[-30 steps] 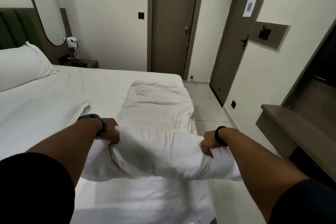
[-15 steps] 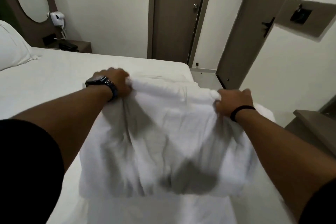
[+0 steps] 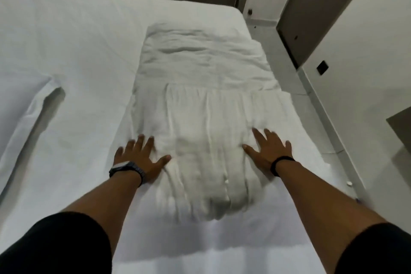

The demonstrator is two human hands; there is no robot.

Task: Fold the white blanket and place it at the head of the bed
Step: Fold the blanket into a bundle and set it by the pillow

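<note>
The bed (image 3: 66, 40) fills most of my view under its white sheet. The white blanket (image 3: 204, 122) lies folded on it near the right edge, one layer doubled over another. My left hand (image 3: 139, 158) and right hand (image 3: 266, 153) press flat on its near end, each grip apart, fingers spread, clasping nothing.

Crinkled matt cloth blanket (image 3: 204, 100) on smooth matt bed sheet (image 3: 77, 35)

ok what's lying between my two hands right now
In the head view, only the folded white blanket lies between the left hand and right hand; both palms rest flat on it.
</note>
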